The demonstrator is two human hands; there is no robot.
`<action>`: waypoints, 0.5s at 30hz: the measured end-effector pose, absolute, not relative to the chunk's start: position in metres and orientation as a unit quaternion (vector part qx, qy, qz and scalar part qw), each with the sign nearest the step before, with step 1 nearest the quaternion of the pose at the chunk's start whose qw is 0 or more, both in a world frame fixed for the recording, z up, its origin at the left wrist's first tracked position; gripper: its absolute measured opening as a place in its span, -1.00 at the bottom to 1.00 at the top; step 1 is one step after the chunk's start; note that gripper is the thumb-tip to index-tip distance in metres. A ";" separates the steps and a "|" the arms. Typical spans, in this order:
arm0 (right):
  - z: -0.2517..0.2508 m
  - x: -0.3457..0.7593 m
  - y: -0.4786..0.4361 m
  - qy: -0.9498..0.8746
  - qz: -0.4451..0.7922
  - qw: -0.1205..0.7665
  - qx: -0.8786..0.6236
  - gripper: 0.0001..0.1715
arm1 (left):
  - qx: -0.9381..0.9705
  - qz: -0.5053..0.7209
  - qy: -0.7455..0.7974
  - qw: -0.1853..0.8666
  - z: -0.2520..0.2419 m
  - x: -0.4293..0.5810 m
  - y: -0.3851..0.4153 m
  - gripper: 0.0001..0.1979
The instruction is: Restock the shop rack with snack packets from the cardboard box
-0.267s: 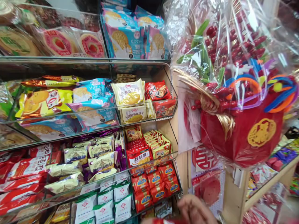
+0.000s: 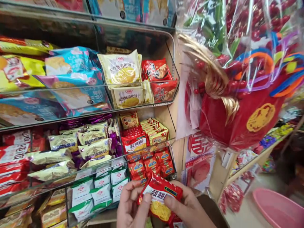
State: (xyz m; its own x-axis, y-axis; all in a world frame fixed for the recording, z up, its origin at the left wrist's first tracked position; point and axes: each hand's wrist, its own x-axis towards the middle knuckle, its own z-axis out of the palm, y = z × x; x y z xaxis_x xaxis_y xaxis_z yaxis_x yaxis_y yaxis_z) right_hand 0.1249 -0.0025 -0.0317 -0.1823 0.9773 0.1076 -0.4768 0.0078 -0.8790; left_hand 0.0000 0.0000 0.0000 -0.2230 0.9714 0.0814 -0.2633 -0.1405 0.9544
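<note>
At the bottom centre I hold a red snack packet (image 2: 161, 213) with a picture of yellow biscuits and white lettering. My left hand (image 2: 133, 202) grips its left side, thumb on the front. On its right side, my right hand (image 2: 185, 205) closes round it with the thumb pressed near the lettering. Just above stands a bin with similar red packets (image 2: 136, 141) and yellow packets (image 2: 158, 136). Small red packets (image 2: 150, 164) are stacked right behind my hands. White and green packets (image 2: 102, 190) lie to the left.
Clear-fronted shelves hold cream biscuit packets (image 2: 129, 71), blue biscuit packets (image 2: 78, 82) and purple and cream packets (image 2: 95, 142). A wrapped red basket (image 2: 237, 117) with berries hangs out at the right. Below it are a brown open box (image 2: 211, 209) and a pink basin (image 2: 277, 205).
The view has tipped down, so the shelves sit higher. Both hands have come up into view with the red packet, which before showed only as a sliver at the bottom edge.
</note>
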 end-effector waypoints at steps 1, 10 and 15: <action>-0.029 0.126 -0.003 -0.434 0.640 0.559 -0.300 -0.68 | 0.423 0.626 0.455 0.471 0.002 -0.003 0.001 -0.56; -0.037 0.107 -0.002 -0.430 0.468 0.639 -0.433 -0.51 | 0.468 0.584 0.498 0.438 0.001 -0.008 0.006 -0.67; -0.044 0.108 0.004 -0.481 0.421 0.624 -0.449 -0.48 | 0.443 0.614 0.502 0.418 -0.002 -0.004 0.005 -0.63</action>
